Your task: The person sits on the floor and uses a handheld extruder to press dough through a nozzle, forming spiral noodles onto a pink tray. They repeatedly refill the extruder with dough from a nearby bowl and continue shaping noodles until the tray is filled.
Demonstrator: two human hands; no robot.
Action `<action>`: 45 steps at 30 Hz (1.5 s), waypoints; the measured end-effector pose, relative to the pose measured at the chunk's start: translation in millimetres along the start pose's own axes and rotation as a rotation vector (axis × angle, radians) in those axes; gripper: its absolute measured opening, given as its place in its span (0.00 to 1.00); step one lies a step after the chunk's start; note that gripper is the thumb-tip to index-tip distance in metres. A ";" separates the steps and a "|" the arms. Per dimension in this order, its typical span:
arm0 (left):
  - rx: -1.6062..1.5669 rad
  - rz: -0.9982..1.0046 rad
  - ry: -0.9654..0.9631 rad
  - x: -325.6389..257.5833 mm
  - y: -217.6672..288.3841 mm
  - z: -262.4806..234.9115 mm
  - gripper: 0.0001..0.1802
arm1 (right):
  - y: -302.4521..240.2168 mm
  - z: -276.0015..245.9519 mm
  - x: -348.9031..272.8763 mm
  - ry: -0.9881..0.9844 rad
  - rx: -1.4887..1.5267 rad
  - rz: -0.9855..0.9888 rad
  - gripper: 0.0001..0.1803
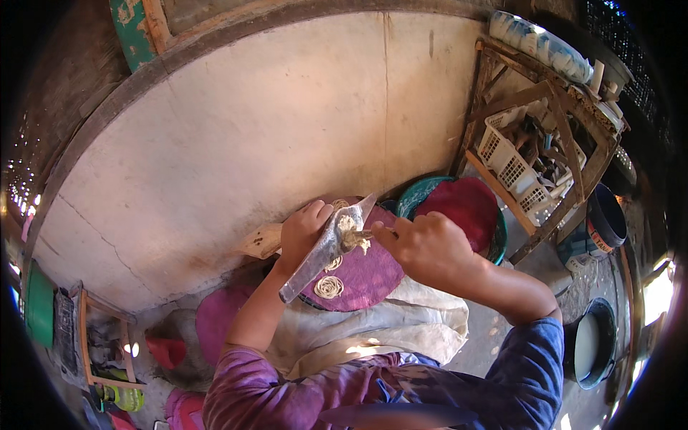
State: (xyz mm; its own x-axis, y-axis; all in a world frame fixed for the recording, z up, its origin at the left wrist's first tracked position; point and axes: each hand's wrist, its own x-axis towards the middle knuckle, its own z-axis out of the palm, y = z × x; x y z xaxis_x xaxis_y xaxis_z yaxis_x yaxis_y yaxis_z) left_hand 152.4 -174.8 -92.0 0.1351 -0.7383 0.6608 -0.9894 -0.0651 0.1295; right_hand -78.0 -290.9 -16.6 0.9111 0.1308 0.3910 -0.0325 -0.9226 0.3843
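Observation:
Over a round purple surface, my left hand is closed around a long grey metal plate that slants upward to the right. A pale wooden piece like a handle sticks out left of that hand; its join to the plate is hidden. My right hand is closed on a short stick, its tip in a lump of pale dough-like paste on the plate. Below, a coiled pale swirl lies on the purple surface, with other swirls partly covered by the plate.
Beyond my right hand stands a teal basin with a dark red round piece in it. A wooden rack holds a white crate. A black bucket stands at right. Pale cloth covers my lap; a white wall rises ahead.

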 end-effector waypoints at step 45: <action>-2.001 -0.534 -0.095 43.0 -56.9 -61.4 0.07 | 41.4 92.5 -41.9 0.030 0.962 0.096 0.34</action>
State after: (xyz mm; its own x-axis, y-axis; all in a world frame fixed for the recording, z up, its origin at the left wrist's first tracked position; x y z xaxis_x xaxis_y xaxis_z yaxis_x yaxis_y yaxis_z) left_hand 217.8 -161.6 -25.6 0.2588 -0.9271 0.2712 0.5563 0.3726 0.7428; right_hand -79.5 -368.1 -94.4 0.9108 0.0360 0.4113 0.2561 -0.8306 -0.4945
